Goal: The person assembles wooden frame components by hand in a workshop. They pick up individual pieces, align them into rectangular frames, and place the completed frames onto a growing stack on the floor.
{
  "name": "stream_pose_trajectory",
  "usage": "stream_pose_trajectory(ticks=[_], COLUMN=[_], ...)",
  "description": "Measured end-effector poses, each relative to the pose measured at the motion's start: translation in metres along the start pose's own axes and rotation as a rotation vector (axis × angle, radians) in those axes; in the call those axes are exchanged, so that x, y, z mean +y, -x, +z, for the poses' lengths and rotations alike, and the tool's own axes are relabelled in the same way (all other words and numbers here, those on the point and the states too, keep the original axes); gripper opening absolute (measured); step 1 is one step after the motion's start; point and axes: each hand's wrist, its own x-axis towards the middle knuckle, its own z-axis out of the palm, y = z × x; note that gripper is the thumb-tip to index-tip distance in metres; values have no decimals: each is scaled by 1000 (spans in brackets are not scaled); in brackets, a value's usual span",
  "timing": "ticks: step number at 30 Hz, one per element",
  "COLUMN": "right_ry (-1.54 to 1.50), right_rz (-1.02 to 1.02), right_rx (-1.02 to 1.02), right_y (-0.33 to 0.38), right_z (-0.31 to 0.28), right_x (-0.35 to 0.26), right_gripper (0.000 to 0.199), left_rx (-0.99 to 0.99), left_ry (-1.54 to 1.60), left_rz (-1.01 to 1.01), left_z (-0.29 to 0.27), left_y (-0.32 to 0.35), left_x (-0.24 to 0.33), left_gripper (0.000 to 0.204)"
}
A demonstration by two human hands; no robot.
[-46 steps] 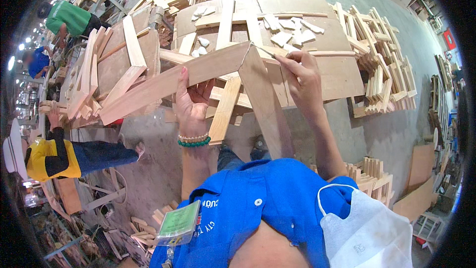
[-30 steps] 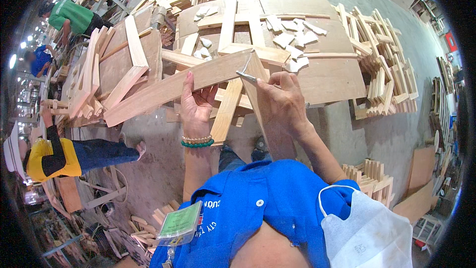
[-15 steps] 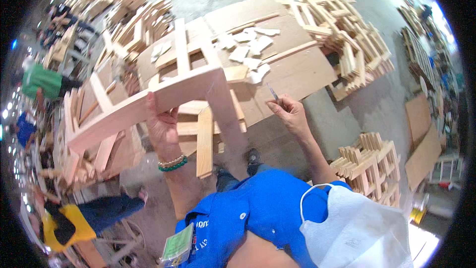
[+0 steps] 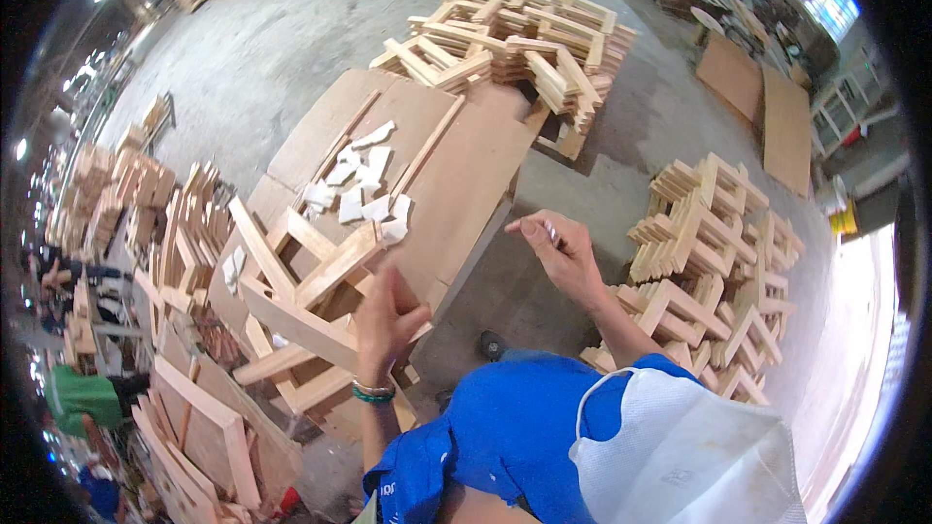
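Observation:
My left hand is at the near end of a pale wooden frame lying on the table with other wooden pieces. Its thumb stands apart from the fingers, which are slightly blurred, and nothing shows in its grasp. Off the table's near edge, my right hand is closed around a slim, pen-like thing, mostly hidden by the fingers. Several torn white scraps lie on the brown table top, just beyond the wooden pieces.
Stacked wooden frames stand past the table's far end. Another tall stack rises to my right. More wooden parts lie at the left, near a person in green. Brown boards lean at the far right.
My left hand has let go of the wooden frame it held up, which now lies on the table. My view has turned to the right. The right hand still holds the slim thing.

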Motion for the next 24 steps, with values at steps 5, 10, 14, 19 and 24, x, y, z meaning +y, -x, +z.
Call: stream_pose_trajectory(ticks=[5, 10, 14, 19, 24], right_ry=[85, -119, -166, -173, -193], right_rz=[86, 191, 287, 324, 493], right_rx=[19, 128, 214, 427, 616], right_y=[32, 72, 95, 103, 106], right_z=[-10, -14, -33, -83, -163], right_x=[-5, 9, 10, 26, 71], right_gripper=[20, 25, 25, 28, 27], left_rx=[-87, -112, -184, -298, -672], left_ry=[-354, -294, -66, 686, 1520], left_rz=[281, 445, 442, 493, 357], left_z=[27, 30, 35, 61, 99], left_y=[1, -8, -23, -81, -167], left_x=[8, 26, 52, 94, 146], left_gripper=[76, 74, 72, 69, 74])
